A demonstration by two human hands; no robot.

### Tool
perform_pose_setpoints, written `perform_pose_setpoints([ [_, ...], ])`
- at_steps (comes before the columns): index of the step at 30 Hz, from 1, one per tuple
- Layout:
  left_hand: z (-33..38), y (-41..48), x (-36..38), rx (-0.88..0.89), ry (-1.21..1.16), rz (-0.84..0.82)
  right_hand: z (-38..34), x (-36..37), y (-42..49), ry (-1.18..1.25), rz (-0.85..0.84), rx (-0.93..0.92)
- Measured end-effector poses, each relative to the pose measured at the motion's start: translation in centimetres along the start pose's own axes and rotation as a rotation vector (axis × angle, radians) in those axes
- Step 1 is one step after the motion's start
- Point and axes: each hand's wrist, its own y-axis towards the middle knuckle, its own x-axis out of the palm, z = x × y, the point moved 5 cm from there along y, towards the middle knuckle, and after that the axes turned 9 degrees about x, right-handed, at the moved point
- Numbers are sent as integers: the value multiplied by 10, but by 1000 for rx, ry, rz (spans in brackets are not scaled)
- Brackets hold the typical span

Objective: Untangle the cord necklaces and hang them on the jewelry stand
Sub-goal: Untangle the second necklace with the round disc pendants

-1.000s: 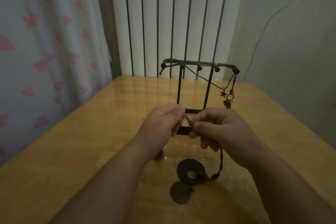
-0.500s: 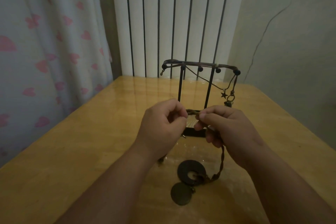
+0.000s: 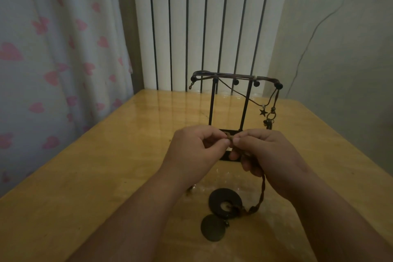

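A black wire jewelry stand (image 3: pixel 213 104) stands on the wooden table, with thin cord necklaces draped over its top bar and a star charm (image 3: pixel 263 112) hanging at its right end. In front of the stand's base, my left hand (image 3: pixel 196 151) and my right hand (image 3: pixel 263 155) meet, both pinching the brown braided cord necklace (image 3: pixel 262 194) at a knot between the fingertips. The braid runs down from my right hand to a dark ring pendant (image 3: pixel 225 202) and a round disc pendant (image 3: pixel 213 227) lying on the table.
The wooden table (image 3: pixel 106 176) ends at a white ribbed radiator (image 3: pixel 202 23) behind the stand. A curtain with pink hearts (image 3: pixel 53 59) hangs on the left. A grey wall with a thin cable is on the right.
Both hands have lifted slightly and come closer together, keeping their pinch on the braided cord. The pendants stay on the table.
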Motion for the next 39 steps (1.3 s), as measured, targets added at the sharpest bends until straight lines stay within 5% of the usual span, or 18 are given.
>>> perform_pose_setpoints([
  [27,-10,0,6,-85,-209,-112,-3,8,-3,-103,-120,-55],
  [36,-13,0,7,-104,-303,-98,2,15,-3,44,-230,42],
  [39,-16,1,4,-116,-288,-77,0,14,-3,-117,-128,-19],
])
